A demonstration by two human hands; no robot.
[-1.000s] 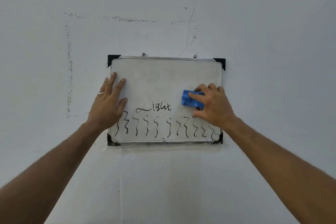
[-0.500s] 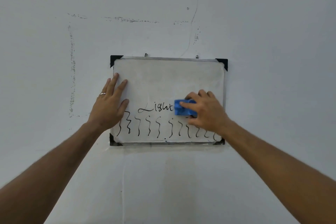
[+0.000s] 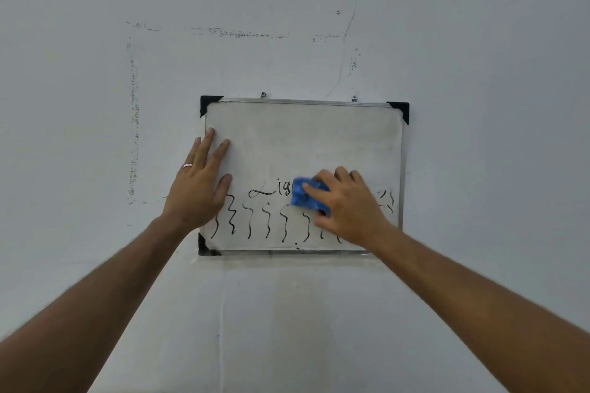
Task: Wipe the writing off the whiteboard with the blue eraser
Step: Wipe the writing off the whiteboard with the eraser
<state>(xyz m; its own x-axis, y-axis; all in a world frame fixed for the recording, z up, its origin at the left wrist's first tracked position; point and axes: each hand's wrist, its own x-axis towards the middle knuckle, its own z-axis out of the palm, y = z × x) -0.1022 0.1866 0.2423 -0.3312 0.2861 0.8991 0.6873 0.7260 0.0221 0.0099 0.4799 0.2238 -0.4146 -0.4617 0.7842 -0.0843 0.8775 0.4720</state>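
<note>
A small whiteboard (image 3: 303,137) with a metal frame and black corners hangs on the wall. Black handwriting (image 3: 266,192) reads "Lig", its end covered, above a row of wavy lines (image 3: 249,220). My right hand (image 3: 348,204) presses the blue eraser (image 3: 301,193) against the board over the end of the word. My left hand (image 3: 198,185), wearing a ring, lies flat with spread fingers on the board's left edge. Faint smeared marks (image 3: 388,199) remain at the right.
The pale wall (image 3: 319,313) around the board carries dark scuff marks (image 3: 132,124) outlining a larger rectangle and a thin crack (image 3: 348,25) above. Two small hooks (image 3: 263,94) hold the board's top edge.
My right hand has slid the eraser left and slightly down, over the end of the word "Light". The wavy lines at the right are smeared. My left hand has stayed put.
</note>
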